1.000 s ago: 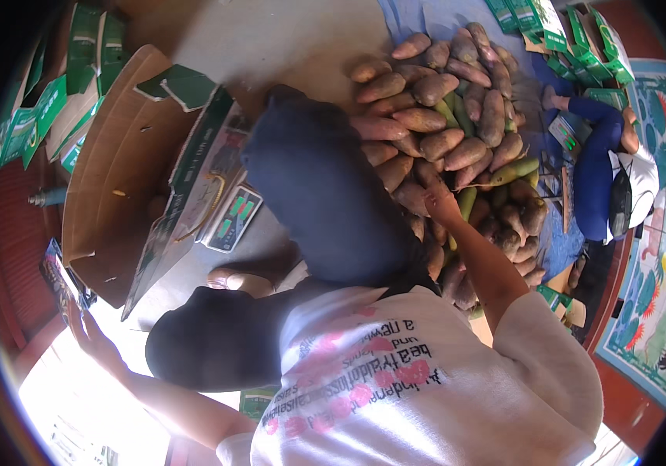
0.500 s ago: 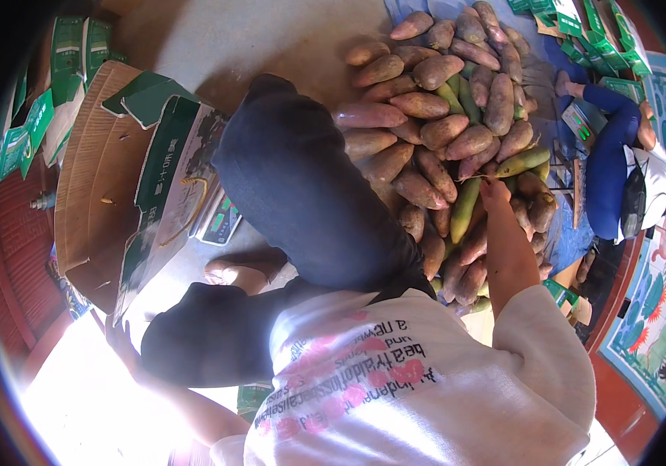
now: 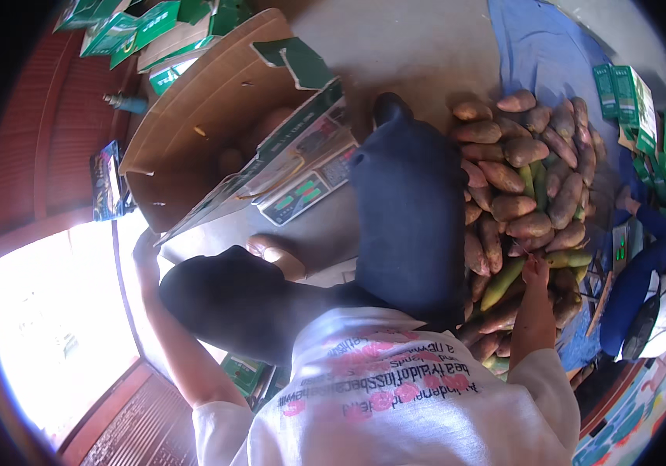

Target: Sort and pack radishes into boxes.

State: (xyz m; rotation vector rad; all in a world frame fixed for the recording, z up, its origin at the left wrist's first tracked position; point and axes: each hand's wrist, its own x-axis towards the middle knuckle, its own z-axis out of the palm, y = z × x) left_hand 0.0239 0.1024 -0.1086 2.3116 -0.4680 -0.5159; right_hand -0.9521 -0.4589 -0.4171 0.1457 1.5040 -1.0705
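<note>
My left hand (image 3: 146, 247) is at the near corner of a large open cardboard box (image 3: 201, 85), its fingers seemingly closed on the edge; glare washes them out. The box has green and white printed sides. Inside, a roundish tuber (image 3: 230, 161) shows dimly in shadow. My right hand (image 3: 535, 269) reaches into a pile of big reddish-brown tubers (image 3: 527, 225), fingers drawn together. Just beyond the fingertips lies a thin pinkish root end; what they hold cannot be made out. Beside the hand are long yellow-green roots (image 3: 502, 283).
A digital scale (image 3: 302, 194) with a green display stands against the box. Blue sheeting (image 3: 531, 46) lies under the pile. Green cartons (image 3: 154, 31) stand at the far left, others (image 3: 636, 101) at the right. Another person (image 3: 652, 287) sits right of the pile beside a second scale (image 3: 620, 245).
The view has turned, so the pile and other person appear farther right and lower, and more of the box interior shows. Both hands stay in the same places, at box corner and pile.
</note>
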